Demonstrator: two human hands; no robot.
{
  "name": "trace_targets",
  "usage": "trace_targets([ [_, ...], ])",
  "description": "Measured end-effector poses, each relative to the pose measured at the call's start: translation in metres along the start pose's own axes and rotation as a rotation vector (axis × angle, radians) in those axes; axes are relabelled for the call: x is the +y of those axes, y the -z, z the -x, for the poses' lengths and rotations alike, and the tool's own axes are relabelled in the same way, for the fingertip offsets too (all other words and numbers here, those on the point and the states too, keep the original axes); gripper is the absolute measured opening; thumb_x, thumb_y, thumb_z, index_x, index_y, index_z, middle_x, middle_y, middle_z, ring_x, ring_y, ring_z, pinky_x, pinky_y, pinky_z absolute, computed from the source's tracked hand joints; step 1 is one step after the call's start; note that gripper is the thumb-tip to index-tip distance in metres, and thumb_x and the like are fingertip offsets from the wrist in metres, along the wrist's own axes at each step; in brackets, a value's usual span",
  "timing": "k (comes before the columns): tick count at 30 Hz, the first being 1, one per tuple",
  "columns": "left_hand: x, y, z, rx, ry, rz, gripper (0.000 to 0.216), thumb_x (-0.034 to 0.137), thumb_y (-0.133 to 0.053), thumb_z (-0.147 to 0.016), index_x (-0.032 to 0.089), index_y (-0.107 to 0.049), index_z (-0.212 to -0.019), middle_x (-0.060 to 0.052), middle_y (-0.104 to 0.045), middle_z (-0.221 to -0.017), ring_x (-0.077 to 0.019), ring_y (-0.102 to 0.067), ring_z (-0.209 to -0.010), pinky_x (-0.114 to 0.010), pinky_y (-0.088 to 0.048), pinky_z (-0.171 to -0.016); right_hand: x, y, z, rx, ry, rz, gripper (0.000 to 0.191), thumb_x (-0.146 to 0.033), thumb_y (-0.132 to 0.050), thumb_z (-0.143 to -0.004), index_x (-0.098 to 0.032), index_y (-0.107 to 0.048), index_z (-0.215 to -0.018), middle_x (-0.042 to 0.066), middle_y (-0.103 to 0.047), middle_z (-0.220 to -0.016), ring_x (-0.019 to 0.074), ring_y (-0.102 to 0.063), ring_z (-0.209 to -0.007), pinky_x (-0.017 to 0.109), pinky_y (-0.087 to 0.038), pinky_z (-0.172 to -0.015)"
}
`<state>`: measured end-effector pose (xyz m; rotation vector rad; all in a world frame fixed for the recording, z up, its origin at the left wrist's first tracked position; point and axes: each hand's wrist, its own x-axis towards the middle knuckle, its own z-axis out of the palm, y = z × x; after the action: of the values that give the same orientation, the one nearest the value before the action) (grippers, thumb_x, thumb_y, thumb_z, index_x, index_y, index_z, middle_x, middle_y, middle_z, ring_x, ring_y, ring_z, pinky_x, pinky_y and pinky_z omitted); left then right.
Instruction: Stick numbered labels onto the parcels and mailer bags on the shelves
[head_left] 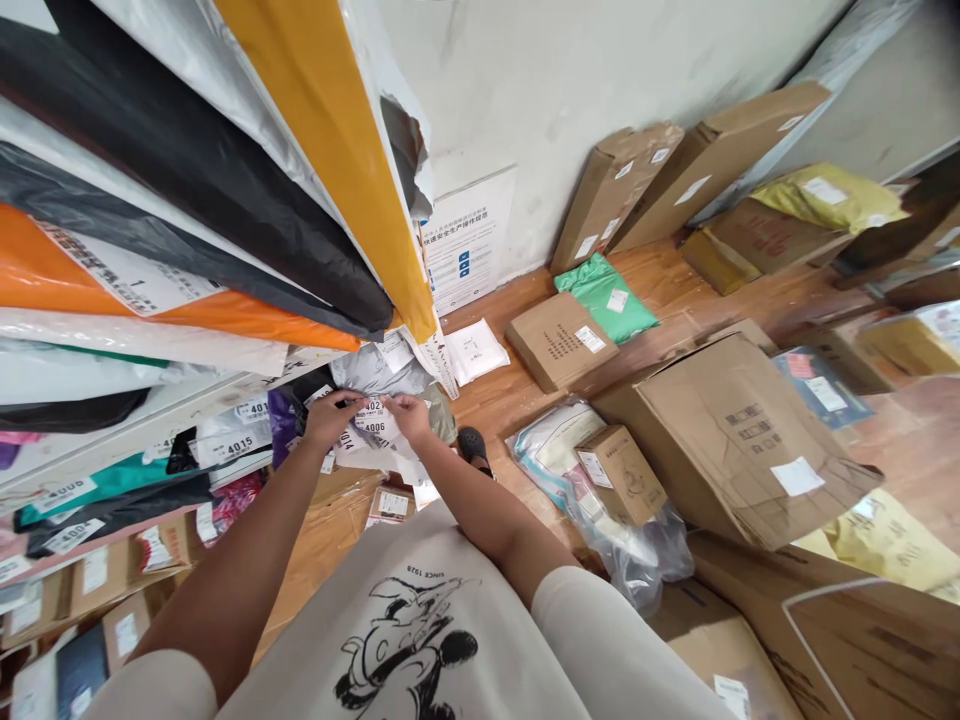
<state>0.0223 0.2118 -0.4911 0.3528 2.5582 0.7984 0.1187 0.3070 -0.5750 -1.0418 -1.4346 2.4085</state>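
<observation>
In the head view, my left hand (332, 420) and my right hand (409, 416) face each other, fingertips pinched at the two ends of a white label (373, 408) printed 4021. Just below it shows another label (375, 428), numbered 4006, on a pale package partly hidden by my hands and forearms. Right behind the fingers lies a silver-grey plastic mailer (384, 372). A purple and black mailer (285, 425) sits beside my left hand, on the lower shelf. Whether the 4021 label touches the package beneath is unclear.
Packed mailers, one of them orange (262, 305), fill the shelf on the left. Boxes and bags cover much of the floor to the right, including a large carton (739, 440) and a green mailer (609, 298). A printed board (469, 240) leans on the wall.
</observation>
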Motion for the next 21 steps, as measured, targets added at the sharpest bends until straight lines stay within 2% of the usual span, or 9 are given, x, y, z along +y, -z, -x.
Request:
trace_targets([
  [6,0.0,-0.011,0.002,0.118,0.048,-0.031,0.027,0.045,-0.066,-0.063,0.021,-0.071,-0.074,0.0,-0.07,-0.07,-0.02,-0.061,-0.07,-0.028,-0.045,-0.068,-0.004,0.002,0.013,-0.087,-0.015,0.036,0.02,-0.032,-0.065,-0.084,-0.013,-0.062,-0.082,-0.004,-0.061,-0.07,0.0103,-0.058,-0.06,0.027,-0.051,-0.062],
  [11,0.001,-0.018,0.008,0.186,0.06,-0.047,0.027,0.046,-0.064,-0.068,0.022,-0.072,-0.079,0.0,-0.07,-0.072,-0.0196,-0.06,-0.068,-0.028,-0.044,-0.066,-0.002,0.007,0.014,-0.002,-0.051,0.105,0.028,-0.037,-0.064,-0.085,-0.013,-0.059,-0.072,-0.005,-0.057,-0.067,0.0116,-0.057,-0.062,0.028,-0.05,-0.061],
  [14,0.001,-0.02,0.012,0.203,0.052,-0.053,0.03,0.048,-0.062,-0.071,0.022,-0.072,-0.083,-0.002,-0.072,-0.079,-0.0209,-0.062,-0.072,-0.029,-0.045,-0.069,-0.001,0.007,0.015,0.009,-0.084,0.09,0.03,-0.04,-0.061,-0.086,-0.013,-0.059,-0.074,-0.004,-0.058,-0.068,0.0116,-0.057,-0.062,0.028,-0.05,-0.061],
  [19,0.003,-0.021,0.016,0.231,0.006,-0.076,0.026,0.045,-0.06,-0.075,0.024,-0.071,-0.085,-0.002,-0.073,-0.089,-0.0222,-0.063,-0.082,-0.03,-0.046,-0.077,-0.006,0.013,0.024,-0.177,-0.145,0.015,0.022,-0.035,-0.06,-0.088,-0.013,-0.062,-0.089,-0.002,-0.064,-0.077,0.0105,-0.061,-0.063,0.027,-0.054,-0.06],
  [21,0.005,-0.022,0.017,0.228,-0.016,-0.085,0.025,0.044,-0.06,-0.076,0.024,-0.071,-0.086,-0.002,-0.073,-0.09,-0.0221,-0.064,-0.084,-0.029,-0.046,-0.078,-0.007,0.02,0.025,-0.238,-0.163,0.013,0.019,-0.031,-0.062,-0.087,-0.012,-0.063,-0.089,-0.001,-0.065,-0.078,0.0106,-0.062,-0.063,0.027,-0.055,-0.061],
])
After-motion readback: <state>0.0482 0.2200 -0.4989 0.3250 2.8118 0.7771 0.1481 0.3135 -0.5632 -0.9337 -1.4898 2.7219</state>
